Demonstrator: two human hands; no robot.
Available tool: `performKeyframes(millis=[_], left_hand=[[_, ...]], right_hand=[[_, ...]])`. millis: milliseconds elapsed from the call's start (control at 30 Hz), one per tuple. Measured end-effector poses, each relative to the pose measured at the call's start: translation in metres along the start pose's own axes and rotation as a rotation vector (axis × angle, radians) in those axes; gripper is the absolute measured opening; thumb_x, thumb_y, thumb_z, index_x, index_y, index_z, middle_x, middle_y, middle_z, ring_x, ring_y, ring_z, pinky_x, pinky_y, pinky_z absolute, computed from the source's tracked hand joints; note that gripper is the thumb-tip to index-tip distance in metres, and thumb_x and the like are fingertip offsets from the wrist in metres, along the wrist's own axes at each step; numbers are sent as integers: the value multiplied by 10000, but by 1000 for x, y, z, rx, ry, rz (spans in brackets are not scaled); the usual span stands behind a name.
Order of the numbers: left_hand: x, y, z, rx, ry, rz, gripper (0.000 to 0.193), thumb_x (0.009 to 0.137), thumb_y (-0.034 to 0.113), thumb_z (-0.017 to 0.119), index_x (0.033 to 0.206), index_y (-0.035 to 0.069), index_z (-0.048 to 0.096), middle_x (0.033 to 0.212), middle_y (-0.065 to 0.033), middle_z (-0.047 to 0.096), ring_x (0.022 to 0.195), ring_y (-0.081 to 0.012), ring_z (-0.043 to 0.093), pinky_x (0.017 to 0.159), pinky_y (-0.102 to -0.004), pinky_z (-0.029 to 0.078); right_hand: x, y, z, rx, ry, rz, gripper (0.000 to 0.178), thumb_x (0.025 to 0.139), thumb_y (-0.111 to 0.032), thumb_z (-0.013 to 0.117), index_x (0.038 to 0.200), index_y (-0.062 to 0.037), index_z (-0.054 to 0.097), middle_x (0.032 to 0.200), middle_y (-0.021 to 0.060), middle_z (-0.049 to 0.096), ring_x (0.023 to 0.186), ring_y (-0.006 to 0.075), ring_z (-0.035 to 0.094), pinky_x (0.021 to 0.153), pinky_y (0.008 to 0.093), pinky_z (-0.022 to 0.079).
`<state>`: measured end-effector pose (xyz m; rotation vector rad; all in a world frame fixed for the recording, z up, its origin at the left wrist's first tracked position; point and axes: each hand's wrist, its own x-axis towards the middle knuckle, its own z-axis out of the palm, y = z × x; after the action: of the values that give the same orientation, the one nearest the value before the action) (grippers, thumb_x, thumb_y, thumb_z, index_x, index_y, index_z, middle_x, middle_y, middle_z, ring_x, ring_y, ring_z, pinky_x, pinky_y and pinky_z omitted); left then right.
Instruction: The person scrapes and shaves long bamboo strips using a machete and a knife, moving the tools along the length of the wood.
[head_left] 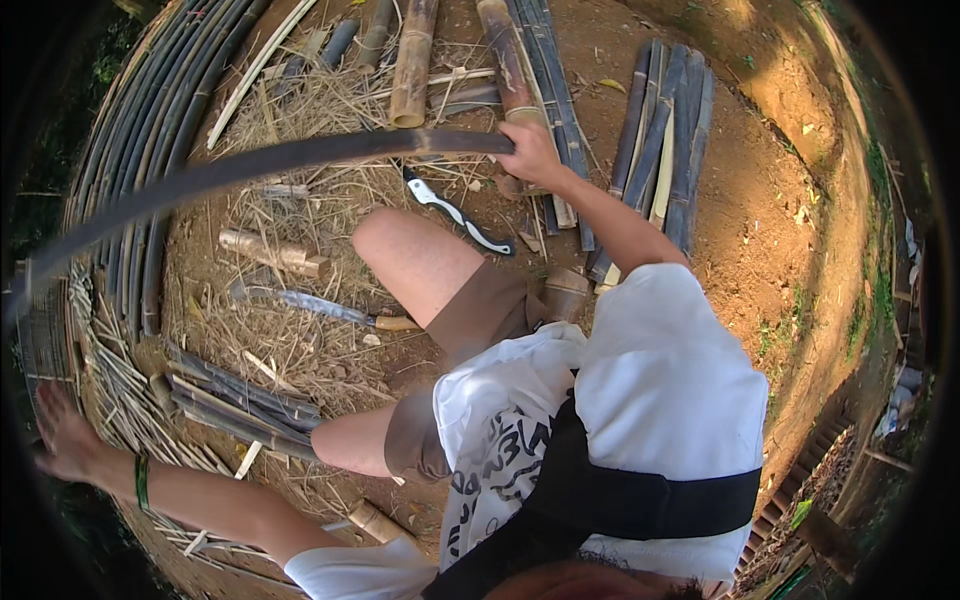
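Smooth dark bamboo strip (300, 160), dull metal knife blade (310, 303) with wooden handle, dry straw on matt dirt ground (760, 220).

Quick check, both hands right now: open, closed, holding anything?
Left hand: reaches out at the far end of the long bamboo strip; grip cannot be told.
Right hand: closed on the bamboo strip.

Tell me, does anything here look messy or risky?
Yes: a long knife and a white-handled saw lie loose in the straw close to the bare knee, while the right hand grips a bent bamboo strip.
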<state>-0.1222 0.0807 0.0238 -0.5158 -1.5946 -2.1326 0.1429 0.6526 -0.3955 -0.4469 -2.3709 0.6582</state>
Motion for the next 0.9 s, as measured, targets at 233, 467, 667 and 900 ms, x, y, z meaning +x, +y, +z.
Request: performKeyframes(millis=[233,467,667,900], left_hand=[[-129,-244,116,261,-228,-443,640,1002,405,540,1376,-93,391,1233,-254,566,1224,-346,552,1085,-440,445],[-267,-356,75,104,-163,-703,421,940,298,680,1233,32,535,1020,-108,660,991,-214,656,895,-349,537],[-305,-282,152,24,-392,-660,475,1006,330,571,1298,-34,480,1073,-163,665,1033,-222,652,935,-351,519],[-307,-245,166,-400,-300,-1059,409,1037,262,511,1289,-59,474,1233,-215,630,1016,-267,670,824,-355,580]], right_hand=[[-223,37,-75,-318,121,815,321,773,-254,726,928,10,632,754,267,658,776,455,656,712,519,513],[-226,-24,-74,-263,171,839,355,759,-258,755,916,20,599,779,247,670,776,449,667,701,495,524],[-80,-127,-29,624,-68,697,245,880,-186,729,931,2,580,731,127,675,604,185,675,511,307,512],[-57,-266,62,1087,-265,636,262,1030,-258,542,983,0,537,673,50,607,503,104,588,436,241,466]])
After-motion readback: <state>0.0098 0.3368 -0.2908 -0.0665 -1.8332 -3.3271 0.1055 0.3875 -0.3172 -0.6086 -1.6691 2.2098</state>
